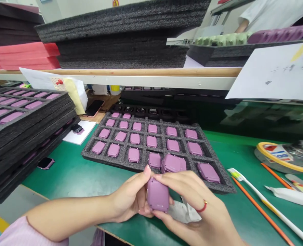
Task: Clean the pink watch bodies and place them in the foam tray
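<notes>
A purple watch case (158,195) is held upright between my two hands, over the front edge of the green table. My left hand (131,198) grips it from the left, thumb near its top corner and fingers behind it. From the right, my right hand (197,205) has its fingers on the top and lower corners. Some crumpled whitish material (179,211) shows beneath the right hand; its kind I cannot tell. Just beyond my hands lies a black foam tray (156,167) with purple watch cases in its compartments. Two overlapping cases (174,163) sit at its front.
Stacked foam trays (28,136) stand at left, beside a watch (46,163) on the table and another (77,128) on a white pad. At right lie a toothbrush (266,201), orange sticks (261,208) and a yellow-rimmed container (285,160). A shelf (146,80) crosses above.
</notes>
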The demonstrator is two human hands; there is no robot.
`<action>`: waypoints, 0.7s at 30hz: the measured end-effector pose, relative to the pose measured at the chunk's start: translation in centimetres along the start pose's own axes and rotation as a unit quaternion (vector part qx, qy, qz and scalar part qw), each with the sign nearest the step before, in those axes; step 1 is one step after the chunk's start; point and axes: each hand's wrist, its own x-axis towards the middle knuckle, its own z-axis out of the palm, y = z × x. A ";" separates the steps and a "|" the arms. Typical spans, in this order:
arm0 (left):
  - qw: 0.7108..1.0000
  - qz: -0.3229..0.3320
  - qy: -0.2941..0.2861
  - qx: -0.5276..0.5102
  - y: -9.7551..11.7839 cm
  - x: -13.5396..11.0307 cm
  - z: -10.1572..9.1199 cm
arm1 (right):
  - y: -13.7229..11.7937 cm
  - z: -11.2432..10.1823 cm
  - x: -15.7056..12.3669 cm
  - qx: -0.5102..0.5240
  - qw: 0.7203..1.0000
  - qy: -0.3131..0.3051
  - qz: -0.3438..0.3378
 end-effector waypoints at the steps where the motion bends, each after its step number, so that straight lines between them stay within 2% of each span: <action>1: 1.000 -0.006 -0.001 0.006 0.0 0.0 0.1 | 0.3 -0.2 0.1 -0.024 1.000 0.017 0.003; 4: 0.998 -0.017 -0.014 0.065 0.0 -0.1 0.4 | 1.9 -1.0 0.6 -0.111 0.989 0.080 0.063; 5: 0.995 -0.022 -0.019 0.092 -0.1 -0.1 0.4 | 2.5 -1.2 0.7 -0.135 0.983 0.086 0.085; 7: 0.989 -0.036 -0.032 0.143 -0.4 0.0 0.4 | 3.5 -1.6 1.0 -0.166 0.977 0.057 0.123; 10: 0.979 -0.047 -0.043 0.194 -0.9 0.1 0.2 | 3.8 -2.4 2.1 -0.163 0.971 -0.046 0.167; 13: 0.975 -0.054 -0.044 0.209 -1.0 0.1 0.0 | 2.6 -3.1 4.5 -0.165 0.957 -0.157 0.182; 17: 0.976 -0.060 -0.046 0.204 -0.8 -0.2 0.0 | 1.0 -3.0 8.2 -0.219 0.895 -0.323 0.218; 19: 0.977 -0.069 -0.039 0.200 -0.9 -0.2 -0.2 | 0.9 -2.5 9.2 -0.231 0.871 -0.371 0.223; 21: 0.978 -0.068 -0.025 0.195 -1.4 0.2 -0.7 | 1.0 -1.9 9.5 -0.235 0.867 -0.386 0.212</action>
